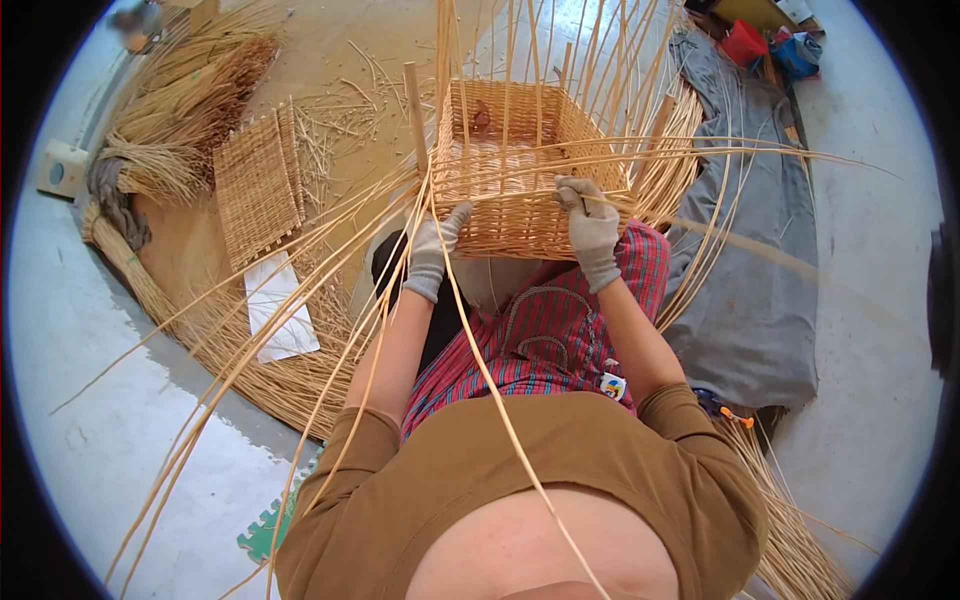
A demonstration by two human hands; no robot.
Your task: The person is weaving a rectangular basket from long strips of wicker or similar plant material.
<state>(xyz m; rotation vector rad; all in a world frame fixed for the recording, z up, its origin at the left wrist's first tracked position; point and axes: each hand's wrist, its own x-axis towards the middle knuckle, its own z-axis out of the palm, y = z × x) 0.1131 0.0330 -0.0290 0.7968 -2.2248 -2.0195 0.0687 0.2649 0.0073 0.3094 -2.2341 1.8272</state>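
Observation:
A partly woven wicker basket [515, 228] sits tilted in front of my knees, its inside facing up. Long upright rods rise from its far walls, and thick wooden stakes stand at its corners. My left hand [437, 252], in a pale grey work glove, grips the basket's near left corner, where many long willow rods [310, 262] fan out to the lower left. At the near right rim my right hand [592, 225], gloved the same way, has its fingers closed on a thin willow rod [690, 222] that runs off to the right, blurred by motion.
A flat woven panel [262, 185] lies to the left, with bundles of willow [190, 100] behind it and a white sheet [280, 305] nearby. Grey cloth [750, 300] covers a long pile at the right. A red container [743, 45] stands at the far right. Offcuts litter the floor.

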